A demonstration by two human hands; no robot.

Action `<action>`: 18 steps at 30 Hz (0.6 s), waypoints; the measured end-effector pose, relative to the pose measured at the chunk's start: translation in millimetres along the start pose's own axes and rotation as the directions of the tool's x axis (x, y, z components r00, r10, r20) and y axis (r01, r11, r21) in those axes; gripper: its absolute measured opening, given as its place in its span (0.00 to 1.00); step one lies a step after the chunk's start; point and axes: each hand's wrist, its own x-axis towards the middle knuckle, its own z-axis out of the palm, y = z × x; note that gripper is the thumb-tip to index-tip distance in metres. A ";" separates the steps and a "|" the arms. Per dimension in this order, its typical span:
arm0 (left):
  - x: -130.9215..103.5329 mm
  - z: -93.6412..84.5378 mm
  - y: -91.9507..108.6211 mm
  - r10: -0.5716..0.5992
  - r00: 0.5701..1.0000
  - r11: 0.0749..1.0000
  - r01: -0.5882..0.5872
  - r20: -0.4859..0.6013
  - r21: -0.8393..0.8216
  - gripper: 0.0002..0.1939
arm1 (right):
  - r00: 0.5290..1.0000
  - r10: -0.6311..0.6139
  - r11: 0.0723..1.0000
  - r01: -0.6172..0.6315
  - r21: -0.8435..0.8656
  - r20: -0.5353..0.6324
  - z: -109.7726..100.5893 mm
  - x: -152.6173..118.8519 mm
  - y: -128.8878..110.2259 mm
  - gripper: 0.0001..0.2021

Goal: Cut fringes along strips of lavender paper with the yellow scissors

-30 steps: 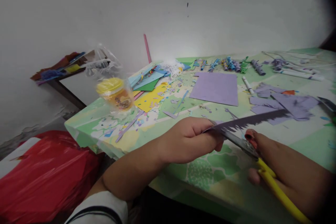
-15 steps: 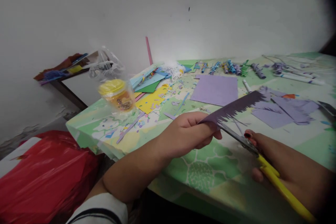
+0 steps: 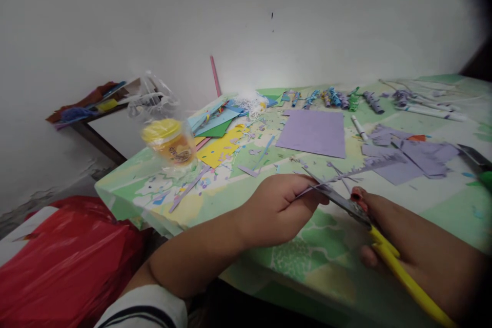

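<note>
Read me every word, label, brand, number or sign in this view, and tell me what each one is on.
No text is legible here.
Cup in the clear plastic bag: dark print on its side, too blurred to read.
White marker by the purple sheet: any lettering is too small to tell.
Scissors: none I can make out.

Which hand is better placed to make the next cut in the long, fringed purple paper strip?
Probably the right hand: it grips the yellow-handled metal scissors, with their blades at the fringed purple paper strip. The left hand pinches the strip's end, so it seems better suited to steadying.
</note>
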 end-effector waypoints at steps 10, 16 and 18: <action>-0.6 -3.6 4.8 0.072 0.996 0.995 -0.075 0.055 0.062 0.13 | 0.989 -0.143 0.981 0.146 -0.125 0.034 6.4 -8.4 15.6 0.23; 0.9 -5.3 4.2 -0.041 0.996 0.996 0.047 0.079 -0.077 0.10 | 0.991 -0.127 0.980 0.130 -0.152 0.030 4.6 -4.0 7.9 0.20; 1.0 -5.1 4.2 -0.124 0.987 0.976 0.140 0.104 -0.165 0.10 | 0.990 -0.140 0.979 0.141 -0.150 0.015 3.9 -1.9 6.9 0.17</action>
